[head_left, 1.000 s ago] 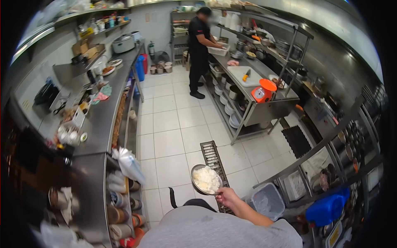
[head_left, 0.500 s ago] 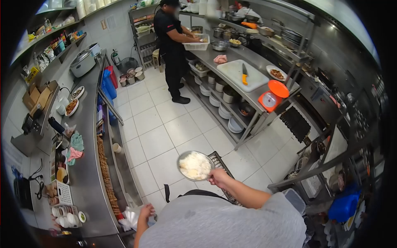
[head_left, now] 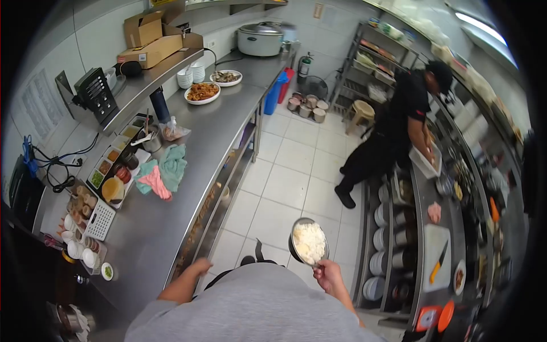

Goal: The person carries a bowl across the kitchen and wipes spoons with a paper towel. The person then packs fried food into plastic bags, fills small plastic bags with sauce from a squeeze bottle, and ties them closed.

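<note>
My right hand (head_left: 329, 275) grips the near edge of a round metal bowl (head_left: 293, 246), its fingers closed there. White rice (head_left: 309, 242) fills the bowl, with a yellowish patch on one side. The bowl is out in front of my body, above the tiled floor. My left hand (head_left: 199, 266) hangs low beside the edge of the left steel counter (head_left: 188, 188). Its fingers are blurred and partly turned away, and nothing can be made out in them.
On the left counter are plates of food (head_left: 202, 92), cloths (head_left: 171, 168), a sauce tray (head_left: 117, 165) and a rice cooker (head_left: 260, 40). A co-worker (head_left: 401, 125) stands ahead on the right, hands in a white bin (head_left: 426, 159). A cutting board (head_left: 436, 251) holds a knife (head_left: 439, 263).
My view has turned left, bringing the left counter nearer the middle and the right-hand table to the edge. The rice bowl stays in my right hand.
</note>
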`<state>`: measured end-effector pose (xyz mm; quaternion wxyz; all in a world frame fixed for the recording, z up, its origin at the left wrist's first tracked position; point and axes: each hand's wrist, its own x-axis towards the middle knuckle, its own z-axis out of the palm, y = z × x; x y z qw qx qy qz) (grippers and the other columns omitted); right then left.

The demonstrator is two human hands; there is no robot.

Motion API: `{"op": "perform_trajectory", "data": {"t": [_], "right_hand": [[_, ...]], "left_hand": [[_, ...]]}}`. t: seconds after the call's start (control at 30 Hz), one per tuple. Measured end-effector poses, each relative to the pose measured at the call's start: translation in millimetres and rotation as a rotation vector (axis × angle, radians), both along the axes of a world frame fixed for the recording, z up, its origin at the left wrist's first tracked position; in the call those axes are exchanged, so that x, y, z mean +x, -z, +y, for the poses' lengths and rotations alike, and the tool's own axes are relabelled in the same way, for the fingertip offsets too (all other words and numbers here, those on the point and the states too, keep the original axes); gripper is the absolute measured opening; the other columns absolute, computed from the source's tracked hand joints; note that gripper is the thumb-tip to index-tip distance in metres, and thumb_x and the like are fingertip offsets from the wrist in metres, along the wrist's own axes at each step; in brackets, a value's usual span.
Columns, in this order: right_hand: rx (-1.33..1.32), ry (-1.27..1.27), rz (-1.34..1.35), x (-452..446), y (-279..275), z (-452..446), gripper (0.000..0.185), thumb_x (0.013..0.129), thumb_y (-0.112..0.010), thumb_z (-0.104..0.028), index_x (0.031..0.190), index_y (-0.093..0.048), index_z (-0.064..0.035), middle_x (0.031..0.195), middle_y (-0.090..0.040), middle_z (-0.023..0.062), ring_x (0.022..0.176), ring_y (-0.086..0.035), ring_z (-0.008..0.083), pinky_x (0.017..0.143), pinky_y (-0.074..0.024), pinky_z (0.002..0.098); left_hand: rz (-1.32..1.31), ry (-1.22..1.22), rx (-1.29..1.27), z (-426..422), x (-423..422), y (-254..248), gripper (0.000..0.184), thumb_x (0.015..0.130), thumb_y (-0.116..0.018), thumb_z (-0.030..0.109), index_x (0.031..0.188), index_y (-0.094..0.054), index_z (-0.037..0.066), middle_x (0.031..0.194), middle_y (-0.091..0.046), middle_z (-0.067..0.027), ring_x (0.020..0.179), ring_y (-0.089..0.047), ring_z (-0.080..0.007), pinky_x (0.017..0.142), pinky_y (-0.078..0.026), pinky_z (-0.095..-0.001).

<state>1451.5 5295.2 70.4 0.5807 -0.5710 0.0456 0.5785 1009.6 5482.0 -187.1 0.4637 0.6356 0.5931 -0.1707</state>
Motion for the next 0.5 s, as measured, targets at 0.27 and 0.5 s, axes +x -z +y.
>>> {"op": "perform_trajectory", "data": {"t": [0.27,0.5], "right_hand": [[-0.043,0.083,-0.03,93,2,164,0.01,0.081,-0.047,-0.005,0.088,-0.048,0.0008,0.064,-0.05,0.0085,0.046,-0.043,0.0135,0.04,-0.0338,0.0255],[0.002,0.05,-0.087,217,-4,351,0.017,0.081,-0.049,-0.005,0.096,-0.048,0.0024,0.066,-0.051,0.0078,0.045,-0.045,0.0135,0.037,-0.0331,0.0253]], "left_hand": [[-0.509,0.074,0.376,265,251,-162,0.039,0.085,-0.062,0.026,0.116,-0.058,0.003,0.097,-0.064,-0.0144,0.089,-0.061,-0.0227,0.078,-0.049,-0.0343],[-0.302,0.092,0.448,389,300,-52,0.043,0.086,-0.058,0.035,0.117,-0.059,0.006,0.104,-0.065,-0.0187,0.097,-0.061,-0.0336,0.085,-0.048,-0.042]]}}
